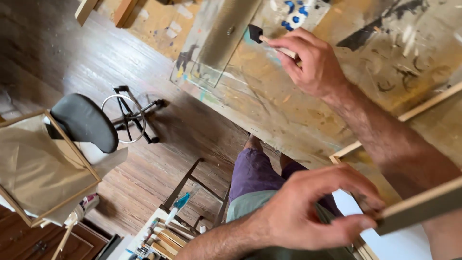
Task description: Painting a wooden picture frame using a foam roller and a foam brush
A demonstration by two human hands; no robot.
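the right hand (pixel 313 62) pinches the pale wooden handle of a small black foam brush (pixel 255 32) between thumb and fingertips, the handle running from the hand up and to the left, so the dark wedge-shaped foam head lies just left of the fingers, touching or almost touching the paint-smeared wooden worktable (pixel 269 110). just beside the foam head, further left, lies a clear glassy rectangular sheet (pixel 211 53), its long axis slanting from near-left to far-right; blue paint dabs (pixel 294 13) sit just beyond the brush. the left hand (pixel 308 212), nearer the camera and well apart from the brush, is clamped with thumb and fingers on the edge of a pale raw-wood strip frame (pixel 418 207), which runs out to the right. below, purple shorts (pixel 252 173), a black padded stool (pixel 84 120) on dark floorboards, and a fabric-lined wooden frame (pixel 43 168) at far left.
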